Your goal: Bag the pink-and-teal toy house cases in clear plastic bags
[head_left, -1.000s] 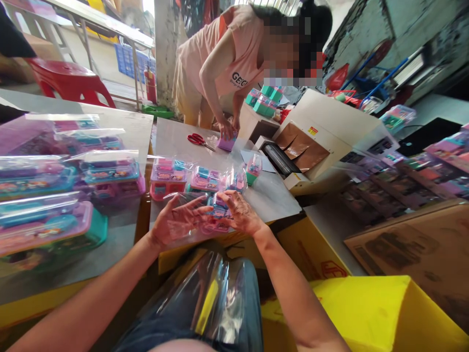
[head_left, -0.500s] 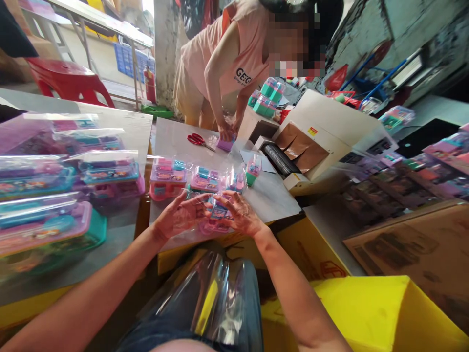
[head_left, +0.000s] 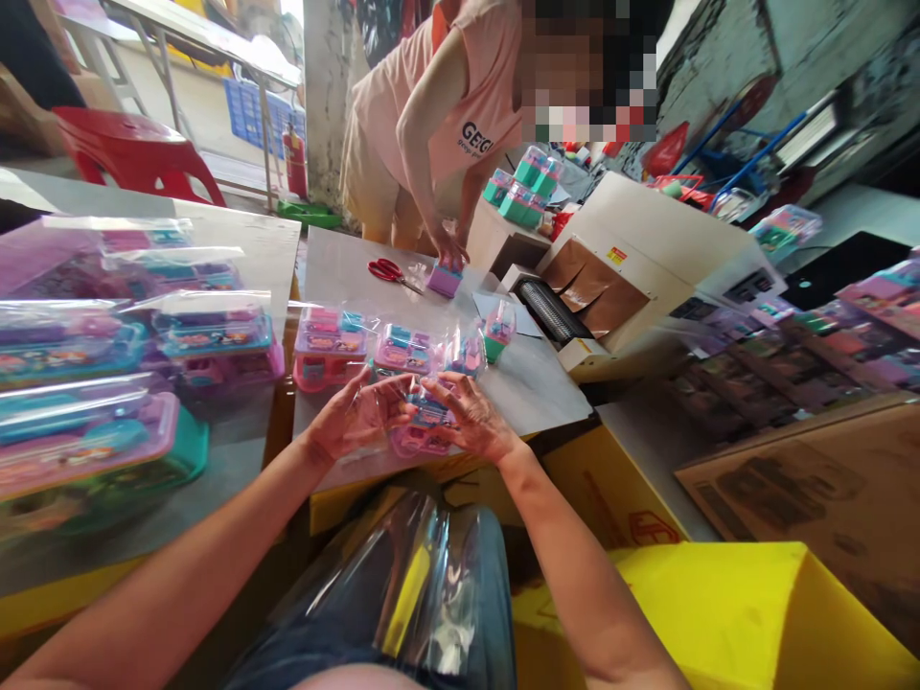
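Note:
A small pink and blue plastic box point(head_left: 418, 440) in clear film stands at the near edge of the grey table between my hands. My right hand point(head_left: 474, 419) grips its right side, fingers bent over the top. On the left, my left hand point(head_left: 352, 420) has its fingers apart and stretched toward the box, with clear film about the fingertips. Just behind stand similar wrapped boxes: a pink and red one point(head_left: 331, 350), a pink and blue one point(head_left: 403, 350) and a blurred one point(head_left: 464, 353). A green-based box point(head_left: 498, 333) is at their right. Clear film point(head_left: 438, 585) lies across my lap.
Larger wrapped boxes point(head_left: 216, 335) fill the left table. Across from me, a co-worker's hand point(head_left: 450, 251) rests on a purple box point(head_left: 444, 279), near red scissors point(head_left: 388, 272). A cream machine with a roller point(head_left: 550, 311) stands right. A yellow box point(head_left: 719, 604) is beside my right arm.
My left fingers have drawn in slightly at the film; my right hand stays on the box. The co-worker's hands and the purple box have shifted slightly.

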### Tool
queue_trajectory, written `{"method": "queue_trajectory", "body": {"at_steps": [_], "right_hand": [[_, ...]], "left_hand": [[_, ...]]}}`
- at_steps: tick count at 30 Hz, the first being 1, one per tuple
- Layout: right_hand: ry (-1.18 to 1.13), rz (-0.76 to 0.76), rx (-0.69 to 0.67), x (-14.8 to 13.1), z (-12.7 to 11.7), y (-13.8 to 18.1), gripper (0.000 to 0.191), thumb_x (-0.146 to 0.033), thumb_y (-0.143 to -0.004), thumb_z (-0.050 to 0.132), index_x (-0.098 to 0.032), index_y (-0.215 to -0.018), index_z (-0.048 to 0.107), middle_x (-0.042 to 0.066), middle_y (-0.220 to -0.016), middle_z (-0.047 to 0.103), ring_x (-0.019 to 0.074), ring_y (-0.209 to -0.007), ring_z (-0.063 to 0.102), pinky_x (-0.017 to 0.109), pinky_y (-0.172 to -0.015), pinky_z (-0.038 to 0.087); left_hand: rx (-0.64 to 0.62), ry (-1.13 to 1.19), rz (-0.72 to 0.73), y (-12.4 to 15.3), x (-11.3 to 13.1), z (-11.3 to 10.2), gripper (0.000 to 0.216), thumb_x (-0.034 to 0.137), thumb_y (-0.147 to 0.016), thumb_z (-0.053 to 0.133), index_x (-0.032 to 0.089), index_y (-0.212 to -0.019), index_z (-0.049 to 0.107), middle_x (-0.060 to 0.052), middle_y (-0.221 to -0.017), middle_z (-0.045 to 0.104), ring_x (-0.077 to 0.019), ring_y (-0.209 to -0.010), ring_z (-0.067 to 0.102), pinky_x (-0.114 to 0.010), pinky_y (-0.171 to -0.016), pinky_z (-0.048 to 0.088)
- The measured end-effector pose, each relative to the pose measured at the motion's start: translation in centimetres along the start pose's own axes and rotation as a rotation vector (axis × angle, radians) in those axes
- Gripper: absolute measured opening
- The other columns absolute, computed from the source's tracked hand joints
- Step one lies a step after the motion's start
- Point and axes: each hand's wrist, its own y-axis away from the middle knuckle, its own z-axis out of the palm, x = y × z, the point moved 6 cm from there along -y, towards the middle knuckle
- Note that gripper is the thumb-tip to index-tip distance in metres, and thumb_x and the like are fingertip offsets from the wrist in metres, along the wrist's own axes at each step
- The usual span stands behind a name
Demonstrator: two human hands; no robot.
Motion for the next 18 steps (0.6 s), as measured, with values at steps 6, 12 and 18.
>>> {"method": "queue_trajectory", "body": {"at_steps": [6,12,18], "right_hand": [[-0.015,0.002,0.04,0.1,0.2,-0.2,0.07,-0.041,-0.086,0.069,-0.031,-0.147,0.036,0.014,-0.137,0.039,0.0325,-0.124,0.044,0.054,-0.104,0.048],[-0.213,0.086,0.248,1.9,-0.7,2.8,0.069,-0.043,-0.086,0.069,-0.03,-0.145,0.037,0.012,-0.135,0.039,0.0298,-0.131,0.043,0.05,-0.112,0.042],[-0.443,0.271,0.557,4.6,0.5,8.2,0.067,-0.042,-0.086,0.069,-0.033,-0.142,0.035,0.011,-0.139,0.036,0.0269,-0.133,0.044,0.048,-0.108,0.047]], "left_hand": [[0.079,-0.111,-0.058,-0.4,0.6,-0.3,0.052,0.051,-0.094,0.049,0.012,-0.124,0.068,-0.015,-0.11,0.073,-0.0225,-0.091,0.07,-0.033,-0.088,0.055],[0.433,-0.354,0.192,5.2,3.2,-4.2,0.032,0.035,-0.087,0.064,0.014,-0.11,0.074,-0.012,-0.097,0.075,-0.0218,-0.087,0.07,-0.029,-0.077,0.058],[0.726,-0.251,0.375,4.0,0.9,-6.4,0.028,0.034,-0.092,0.053,0.015,-0.091,0.073,-0.008,-0.091,0.074,-0.0169,-0.079,0.068,-0.028,-0.072,0.058]]}}
